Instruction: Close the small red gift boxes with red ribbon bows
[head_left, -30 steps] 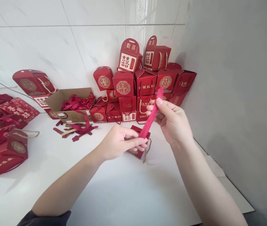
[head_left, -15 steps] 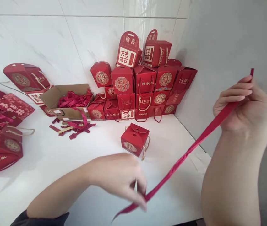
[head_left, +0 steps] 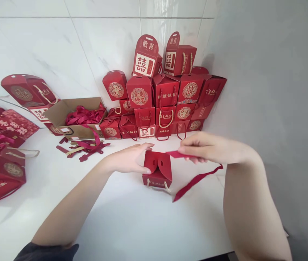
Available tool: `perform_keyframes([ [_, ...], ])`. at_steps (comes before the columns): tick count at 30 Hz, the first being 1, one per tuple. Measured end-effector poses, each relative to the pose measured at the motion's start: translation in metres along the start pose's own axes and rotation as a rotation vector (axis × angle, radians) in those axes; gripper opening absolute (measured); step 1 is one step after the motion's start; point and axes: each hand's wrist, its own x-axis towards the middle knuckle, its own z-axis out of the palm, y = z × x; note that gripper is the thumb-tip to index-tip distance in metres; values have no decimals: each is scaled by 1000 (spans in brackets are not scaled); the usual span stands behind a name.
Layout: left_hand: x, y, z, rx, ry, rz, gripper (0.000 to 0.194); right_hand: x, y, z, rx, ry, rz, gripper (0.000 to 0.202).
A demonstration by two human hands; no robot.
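A small red gift box (head_left: 157, 170) with a rope handle sits on the white table (head_left: 132, 224) in front of me. My left hand (head_left: 128, 158) rests against its left side, fingers touching the top flap. My right hand (head_left: 203, 146) pinches one end of a long red ribbon (head_left: 194, 181) just above the box's right side; the rest of the ribbon hangs down and trails onto the table to the right.
A stack of red gift boxes (head_left: 165, 94) fills the back corner against the tiled wall. A cardboard box of red ribbons (head_left: 75, 117) stands left of it, with loose ribbon pieces (head_left: 84, 146) in front. More red boxes (head_left: 1, 166) lie at the left edge. A grey wall (head_left: 273, 90) bounds the right.
My right hand came down from the upper right with the ribbon to the box. My left hand let go of the ribbon's lower end and moved up to the box.
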Motion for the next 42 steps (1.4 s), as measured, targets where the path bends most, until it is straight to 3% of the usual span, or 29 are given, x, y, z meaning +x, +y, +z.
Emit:
perform_keyframes([
  [3,-1,-1,-5,5,6,46,68,13,3,9,-72,-140,74,41],
  [8,4,7,3,22,17,71,40,24,8,22,-120,-183,180,38],
  [15,7,11,9,-38,9,116,42,30,6,28,-141,-148,148,34],
  [26,17,9,18,-165,59,113,19,34,2,35,-248,-156,151,32],
  [28,15,12,14,-196,131,114,15,33,1,32,-314,-117,133,32],
  [31,13,15,8,-312,229,85,12,34,0,29,-377,89,61,30],
  [35,14,13,6,-487,377,111,11,45,5,36,-108,270,-110,21],
  [38,14,11,4,-496,452,142,8,58,16,43,98,216,-177,23],
  [42,7,15,-2,-295,469,71,12,71,30,45,342,92,-189,33],
])
